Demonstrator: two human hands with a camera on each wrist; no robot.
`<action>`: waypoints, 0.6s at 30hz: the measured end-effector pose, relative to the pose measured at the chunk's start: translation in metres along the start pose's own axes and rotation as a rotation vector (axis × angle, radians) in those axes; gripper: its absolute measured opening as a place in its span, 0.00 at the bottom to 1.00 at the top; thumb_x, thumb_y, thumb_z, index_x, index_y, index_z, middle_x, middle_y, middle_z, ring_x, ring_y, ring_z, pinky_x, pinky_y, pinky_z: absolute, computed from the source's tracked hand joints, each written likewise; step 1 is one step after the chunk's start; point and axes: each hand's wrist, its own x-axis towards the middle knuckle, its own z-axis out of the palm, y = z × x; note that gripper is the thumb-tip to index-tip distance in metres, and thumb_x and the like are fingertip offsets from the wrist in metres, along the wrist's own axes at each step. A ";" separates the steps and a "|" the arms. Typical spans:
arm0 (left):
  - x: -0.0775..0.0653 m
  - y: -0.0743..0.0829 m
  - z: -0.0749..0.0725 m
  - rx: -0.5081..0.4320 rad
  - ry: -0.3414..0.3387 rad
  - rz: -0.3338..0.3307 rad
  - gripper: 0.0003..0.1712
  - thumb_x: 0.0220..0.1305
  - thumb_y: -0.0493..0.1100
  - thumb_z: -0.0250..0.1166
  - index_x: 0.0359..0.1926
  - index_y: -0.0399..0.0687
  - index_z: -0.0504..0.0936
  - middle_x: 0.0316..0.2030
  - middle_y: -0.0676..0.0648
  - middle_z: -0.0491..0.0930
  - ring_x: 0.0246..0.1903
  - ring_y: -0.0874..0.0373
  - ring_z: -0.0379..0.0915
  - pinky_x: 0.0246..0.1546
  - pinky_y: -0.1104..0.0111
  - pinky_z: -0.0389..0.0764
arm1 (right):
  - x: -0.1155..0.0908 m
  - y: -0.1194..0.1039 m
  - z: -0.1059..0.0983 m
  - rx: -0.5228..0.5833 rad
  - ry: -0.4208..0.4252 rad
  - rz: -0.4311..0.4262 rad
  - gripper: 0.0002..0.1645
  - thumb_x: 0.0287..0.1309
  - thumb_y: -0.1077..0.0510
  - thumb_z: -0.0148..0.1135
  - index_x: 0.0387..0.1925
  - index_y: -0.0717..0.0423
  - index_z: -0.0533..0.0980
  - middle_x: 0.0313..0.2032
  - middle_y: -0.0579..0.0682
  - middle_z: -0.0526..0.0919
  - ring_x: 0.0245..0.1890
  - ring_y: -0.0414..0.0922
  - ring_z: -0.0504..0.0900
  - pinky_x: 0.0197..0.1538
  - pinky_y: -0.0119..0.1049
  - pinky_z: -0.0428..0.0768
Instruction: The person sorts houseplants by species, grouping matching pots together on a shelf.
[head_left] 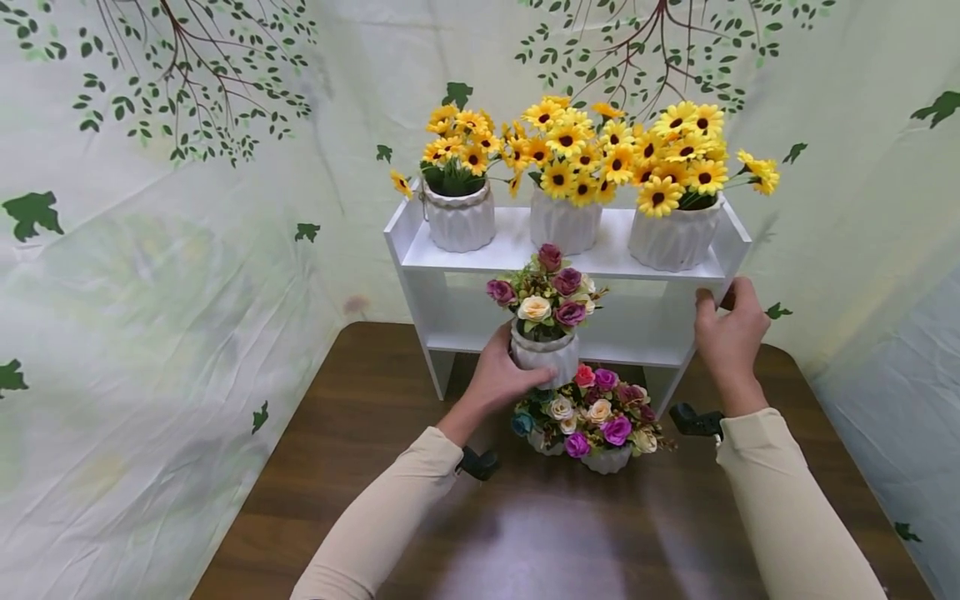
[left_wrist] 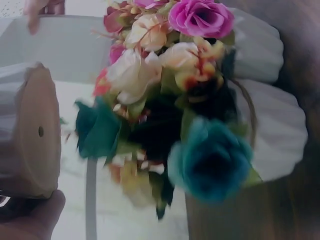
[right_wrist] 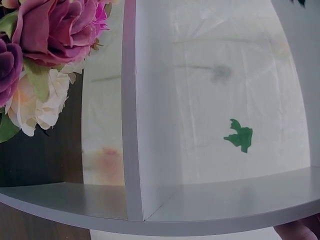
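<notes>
My left hand [head_left: 498, 375] grips a white ribbed flower pot [head_left: 542, 354] from its left side, thumb across the front. Purple and cream artificial roses [head_left: 551, 304] fill it. It is held up before the lower part of a white two-tier shelf [head_left: 517, 263]; the left wrist view shows its flat underside [left_wrist: 42, 155] with a small hole. With curled fingers my right hand [head_left: 731, 333] holds the shelf's right side panel below the top tier. A fingertip [right_wrist: 295, 231] shows at the panel edge in the right wrist view.
Three white pots of yellow sunflowers [head_left: 566, 221] line the top tier. Below the held pot, two more rose pots [head_left: 607, 460] stand on the brown wooden table [head_left: 525, 550], before the shelf. A leaf-patterned cloth [head_left: 187, 250] hangs behind.
</notes>
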 end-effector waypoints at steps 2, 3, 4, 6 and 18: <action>0.007 0.001 0.012 0.021 -0.009 0.007 0.52 0.44 0.47 0.78 0.70 0.45 0.64 0.61 0.42 0.76 0.58 0.49 0.76 0.60 0.56 0.78 | 0.000 0.001 0.000 -0.008 0.007 0.003 0.15 0.64 0.59 0.57 0.47 0.67 0.75 0.43 0.64 0.85 0.37 0.38 0.78 0.40 0.21 0.65; 0.010 0.001 0.018 0.032 -0.012 0.014 0.52 0.45 0.48 0.78 0.70 0.45 0.64 0.61 0.43 0.75 0.58 0.49 0.76 0.60 0.56 0.78 | 0.000 0.002 -0.001 -0.011 0.008 0.003 0.15 0.64 0.59 0.57 0.47 0.67 0.75 0.42 0.64 0.85 0.37 0.35 0.76 0.40 0.20 0.65; 0.013 0.002 0.023 0.042 -0.017 0.023 0.53 0.44 0.48 0.78 0.71 0.46 0.64 0.61 0.43 0.75 0.58 0.50 0.76 0.60 0.56 0.78 | 0.000 0.002 -0.001 -0.012 0.009 0.002 0.15 0.64 0.58 0.57 0.47 0.67 0.75 0.42 0.64 0.85 0.36 0.33 0.74 0.40 0.21 0.65; 0.019 0.004 0.032 0.055 -0.023 0.060 0.52 0.44 0.48 0.78 0.70 0.47 0.65 0.61 0.44 0.75 0.57 0.51 0.76 0.59 0.58 0.78 | 0.000 0.003 -0.001 -0.010 0.007 0.003 0.16 0.65 0.58 0.56 0.47 0.67 0.75 0.42 0.64 0.85 0.37 0.36 0.76 0.41 0.23 0.67; 0.039 0.015 0.070 0.091 -0.024 0.057 0.53 0.44 0.50 0.79 0.71 0.48 0.64 0.62 0.46 0.75 0.60 0.54 0.75 0.63 0.62 0.76 | 0.002 0.001 0.002 0.013 0.014 -0.011 0.15 0.64 0.60 0.56 0.46 0.69 0.75 0.43 0.66 0.85 0.44 0.57 0.84 0.43 0.29 0.70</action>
